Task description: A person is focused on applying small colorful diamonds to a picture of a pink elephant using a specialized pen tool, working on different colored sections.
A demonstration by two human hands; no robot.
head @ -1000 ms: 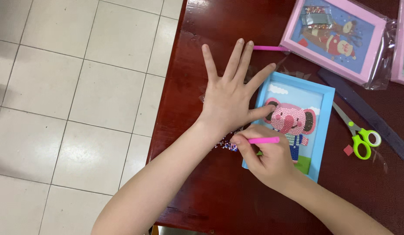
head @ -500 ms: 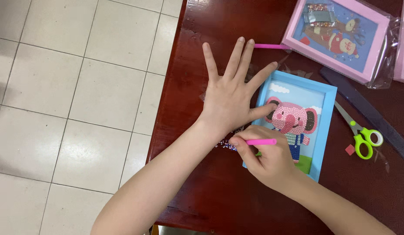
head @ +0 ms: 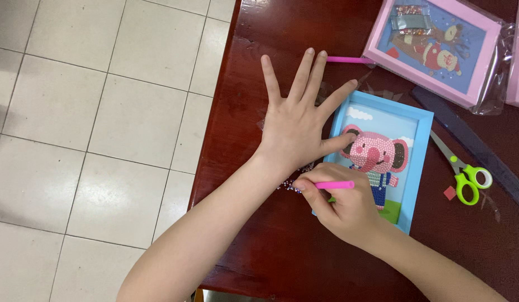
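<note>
Pink and slim, a pen lies pinched in the grip of the right hand, its tip pointing toward a small scatter of beads near the counter's left edge. That hand rests over the lower left corner of a blue-framed elephant picture. Beside it, the left hand lies flat with fingers spread, holding nothing, its thumb touching the frame's left side; green-handled scissors lie to the right.

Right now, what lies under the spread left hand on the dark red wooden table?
Small loose beads show beside the wrist of the left hand, whose thumb rests on the blue-framed elephant picture. Whatever lies beneath the palm is covered.
</note>
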